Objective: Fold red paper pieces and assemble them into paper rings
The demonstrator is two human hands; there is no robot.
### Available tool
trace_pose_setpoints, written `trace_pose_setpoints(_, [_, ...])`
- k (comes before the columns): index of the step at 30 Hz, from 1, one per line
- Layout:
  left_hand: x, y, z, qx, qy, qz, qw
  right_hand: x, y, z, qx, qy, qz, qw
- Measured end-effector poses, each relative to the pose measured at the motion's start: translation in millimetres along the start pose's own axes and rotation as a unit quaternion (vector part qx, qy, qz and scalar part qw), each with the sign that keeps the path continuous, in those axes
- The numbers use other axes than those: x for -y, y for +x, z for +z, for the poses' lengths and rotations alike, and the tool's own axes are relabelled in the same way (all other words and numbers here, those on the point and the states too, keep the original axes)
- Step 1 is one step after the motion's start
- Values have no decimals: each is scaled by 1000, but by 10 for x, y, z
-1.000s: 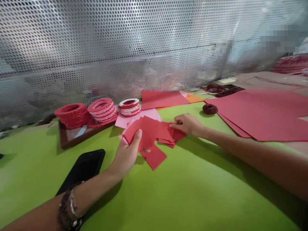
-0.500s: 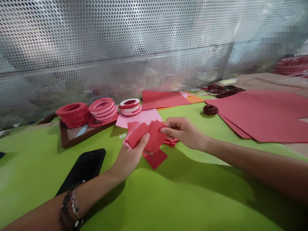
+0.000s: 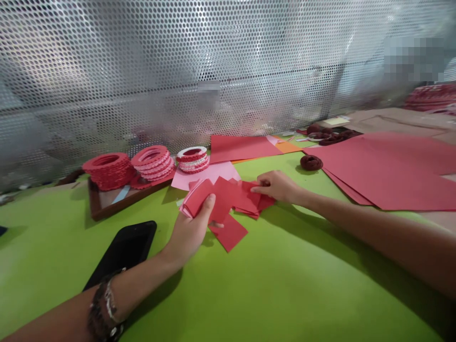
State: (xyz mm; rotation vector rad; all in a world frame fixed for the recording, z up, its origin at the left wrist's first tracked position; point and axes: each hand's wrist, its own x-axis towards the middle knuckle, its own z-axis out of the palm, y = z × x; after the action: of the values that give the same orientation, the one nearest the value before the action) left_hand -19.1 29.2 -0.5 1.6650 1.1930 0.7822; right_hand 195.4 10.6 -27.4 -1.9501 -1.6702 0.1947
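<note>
My left hand (image 3: 188, 232) holds a fanned stack of small red and pink paper pieces (image 3: 201, 197), its thumb pressed across the front. One red square in the stack sticks out to the right. With thumb and fingertips together, my right hand (image 3: 280, 186) pinches the edge of a red paper piece (image 3: 248, 195) over a loose pile of red pieces on the table. A single red paper square (image 3: 230, 233) lies flat below my left fingers. Part of the pile is hidden behind the held stack and my right hand.
A brown tray (image 3: 117, 205) holds stacks of red and pink scalloped paper rings (image 3: 107, 168). A black phone (image 3: 123, 251) lies beside my left forearm. Large red sheets (image 3: 388, 175) and a dark red yarn ball (image 3: 311, 162) are on the right. Behind stands a perforated metal panel (image 3: 228, 61).
My right hand has moved right and slightly down, away from the held stack, to the loose red pile. A red piece it pinches now lies over that pile. My left hand shifted slightly left.
</note>
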Motion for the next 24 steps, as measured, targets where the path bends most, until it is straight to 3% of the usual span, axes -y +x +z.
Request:
trace_pose_setpoints(3, [19, -7, 10, -5, -12, 11, 1000, 47, -40, 4, -40, -28, -14, 999])
trace_pose_setpoints(6, [49, 1, 11, 15, -28, 32, 999, 259, -157, -26, -84, 12, -74, 994])
trace_pose_setpoints(9, [70, 7, 13, 26, -32, 46, 998, 472, -275, -23, 0, 144, -165, 976])
trace_pose_setpoints(12, [78, 16, 20, 24, -32, 60, 997, 533, -298, 6, 48, 184, -193, 963])
trace_pose_setpoints(15, [93, 37, 29, 40, -67, 33, 996, 427, -209, 7, 34, 162, -144, 976])
trace_pose_setpoints(18, [120, 50, 29, 111, -126, -5, 986, 226, -84, -16, 19, 51, -44, 998])
trace_pose_setpoints(20, [130, 47, 21, 143, -144, -1, 979, 91, -21, -25, 19, 11, -20, 1000])
trace_pose_setpoints(24, [112, 35, 3, 133, -105, 31, 985, -9, 0, -24, -17, -45, -7, 999])
